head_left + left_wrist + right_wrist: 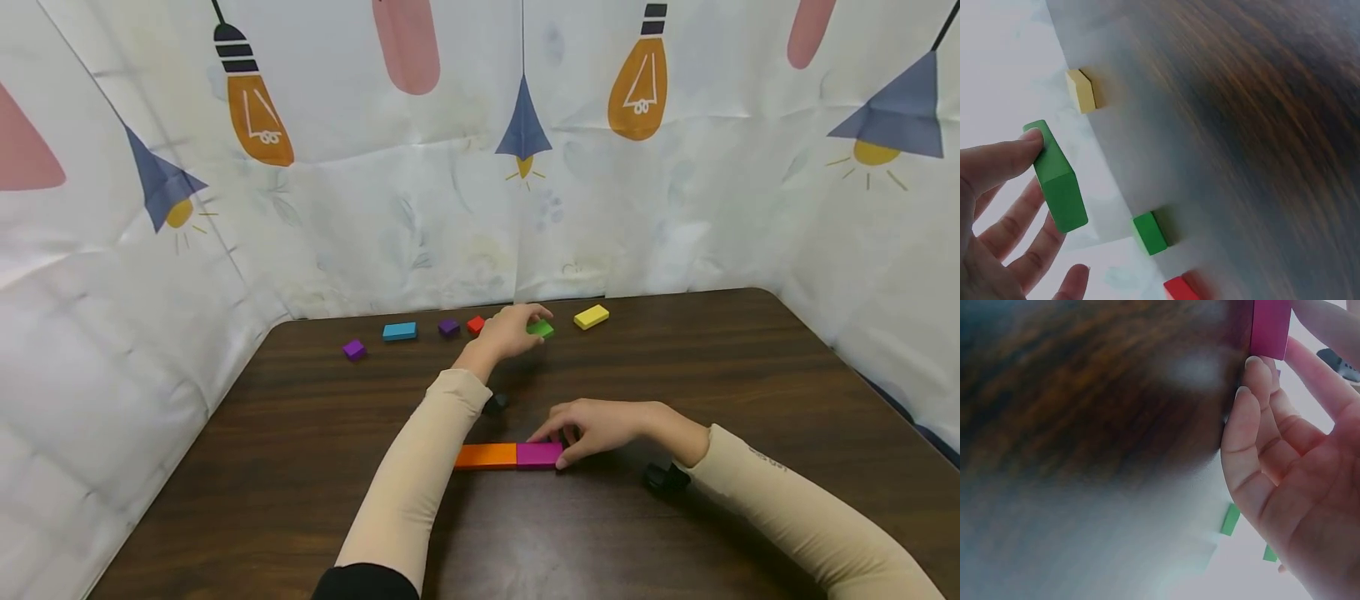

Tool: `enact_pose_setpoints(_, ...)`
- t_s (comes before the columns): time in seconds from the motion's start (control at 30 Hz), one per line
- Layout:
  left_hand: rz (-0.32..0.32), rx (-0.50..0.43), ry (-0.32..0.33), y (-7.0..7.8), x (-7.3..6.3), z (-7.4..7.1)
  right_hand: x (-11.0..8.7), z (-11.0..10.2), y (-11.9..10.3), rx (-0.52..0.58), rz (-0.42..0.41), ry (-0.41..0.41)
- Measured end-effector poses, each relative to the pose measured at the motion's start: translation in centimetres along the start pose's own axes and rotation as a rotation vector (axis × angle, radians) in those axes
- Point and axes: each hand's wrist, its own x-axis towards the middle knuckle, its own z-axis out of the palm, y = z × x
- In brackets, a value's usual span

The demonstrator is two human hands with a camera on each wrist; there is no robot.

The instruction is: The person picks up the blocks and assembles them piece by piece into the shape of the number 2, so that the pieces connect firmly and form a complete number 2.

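Note:
Above the back of the table, my left hand (510, 332) pinches a green block (1060, 178) between thumb and fingers. A second green block (1149, 234) rests on the table beyond it in the left wrist view. My right hand (607, 427) holds the right end of a magenta block (538, 455), thumb on the near side and a finger on the far side. This block lies end to end with an orange block (486, 456), whose left end is hidden by my left sleeve. In the right wrist view the magenta block (1270, 328) shows between thumb and index finger.
Along the back of the dark wooden table (300, 467) lie a yellow block (591, 317), a red block (476, 325), a blue block (400, 332) and two purple blocks, one dark (448, 327), one brighter (355, 350). A patterned white curtain (360, 225) hangs behind.

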Motion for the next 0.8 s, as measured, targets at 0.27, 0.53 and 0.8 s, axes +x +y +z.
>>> enact_pose_setpoints(0.27, 0.01, -0.038, 0.019, -0.2, -1.2, -0.8, 0.1, 0.0, 0.2, 0.022, 0.023, -0.019)
enact_pose_setpoints(0.53, -0.021, -0.039, 0.023, -0.8, -2.4, -1.2, 0.4, -0.1, 0.2, 0.024, 0.017, -0.033)
enact_pose_setpoints(0.8, -0.058, -0.037, 0.032, -1.4, -3.7, -1.2, 0.3, -0.1, 0.3, 0.028, 0.016, -0.024)
